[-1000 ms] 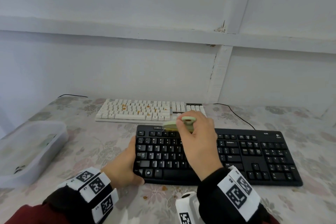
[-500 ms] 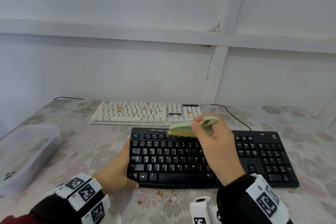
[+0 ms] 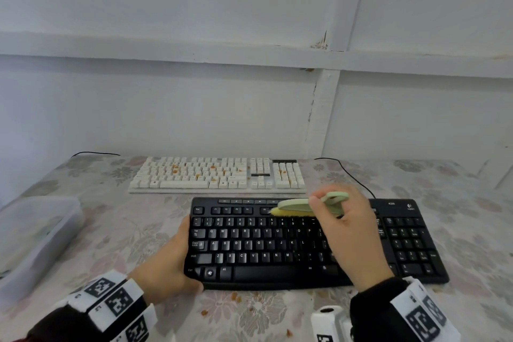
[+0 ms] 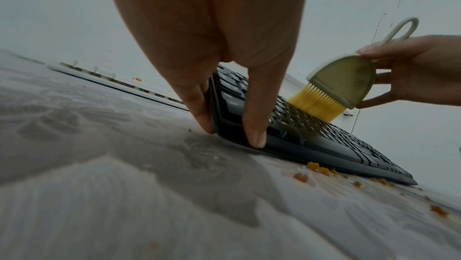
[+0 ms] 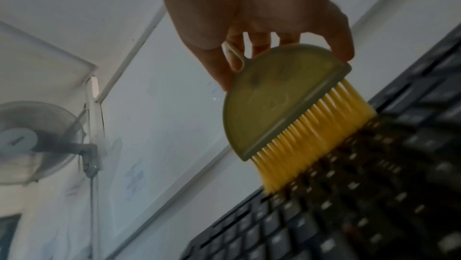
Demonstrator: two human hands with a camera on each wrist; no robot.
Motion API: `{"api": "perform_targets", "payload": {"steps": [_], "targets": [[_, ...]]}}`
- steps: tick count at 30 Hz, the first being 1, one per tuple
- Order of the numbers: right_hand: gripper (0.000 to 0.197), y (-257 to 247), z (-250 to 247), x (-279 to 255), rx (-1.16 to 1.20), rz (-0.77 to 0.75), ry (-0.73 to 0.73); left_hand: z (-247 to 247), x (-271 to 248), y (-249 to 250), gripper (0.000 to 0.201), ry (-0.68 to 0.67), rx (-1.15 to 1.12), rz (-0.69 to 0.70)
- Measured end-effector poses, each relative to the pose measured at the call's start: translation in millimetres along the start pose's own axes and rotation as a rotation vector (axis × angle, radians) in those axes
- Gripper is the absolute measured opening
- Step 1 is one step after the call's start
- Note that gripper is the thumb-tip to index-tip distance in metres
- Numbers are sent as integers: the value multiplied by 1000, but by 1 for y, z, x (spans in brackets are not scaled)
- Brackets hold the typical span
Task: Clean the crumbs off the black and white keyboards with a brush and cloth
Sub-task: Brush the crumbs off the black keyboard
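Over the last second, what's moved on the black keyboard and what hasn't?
The right hand has swept the brush rightward along the black keyboard's top rows, its grip unchanged. The left hand still holds the keyboard's left end. The white keyboard keeps its crumbs.

A floral tablecloth (image 3: pixel 116 219) is covering the table. A translucent plastic container (image 3: pixel 36 239) is sitting at the table's left edge, well apart from everything else; its contents are too blurred to tell. A white panelled wall (image 3: pixel 194 108) is rising behind the table, with paint chipping along its vertical batten (image 3: pixel 319 119). In the right wrist view a wall-mounted fan (image 5: pixel 37 142) is hanging on its bracket, blades blurred behind the guard.
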State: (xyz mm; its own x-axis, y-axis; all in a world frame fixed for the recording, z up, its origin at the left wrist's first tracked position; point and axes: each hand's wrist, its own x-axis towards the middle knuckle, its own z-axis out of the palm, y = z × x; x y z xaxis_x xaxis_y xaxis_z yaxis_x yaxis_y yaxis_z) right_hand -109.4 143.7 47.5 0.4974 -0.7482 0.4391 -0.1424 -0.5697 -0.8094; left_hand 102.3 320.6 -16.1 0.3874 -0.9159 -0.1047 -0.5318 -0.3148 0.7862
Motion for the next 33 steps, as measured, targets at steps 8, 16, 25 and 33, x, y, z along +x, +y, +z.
{"api": "perform_targets", "payload": {"steps": [8,16,25,33], "targets": [[14,9,-17,1,34,47,-5,0,0,-1,112,5,-17,-11],[7,19,-47,14,166,101,227,1,-1,3,110,14,14,-20],[16,36,-58,13,-72,31,154,0,-2,2,110,26,42,-33],[7,44,-73,19,45,84,131,0,0,1,114,16,22,-35]]}}
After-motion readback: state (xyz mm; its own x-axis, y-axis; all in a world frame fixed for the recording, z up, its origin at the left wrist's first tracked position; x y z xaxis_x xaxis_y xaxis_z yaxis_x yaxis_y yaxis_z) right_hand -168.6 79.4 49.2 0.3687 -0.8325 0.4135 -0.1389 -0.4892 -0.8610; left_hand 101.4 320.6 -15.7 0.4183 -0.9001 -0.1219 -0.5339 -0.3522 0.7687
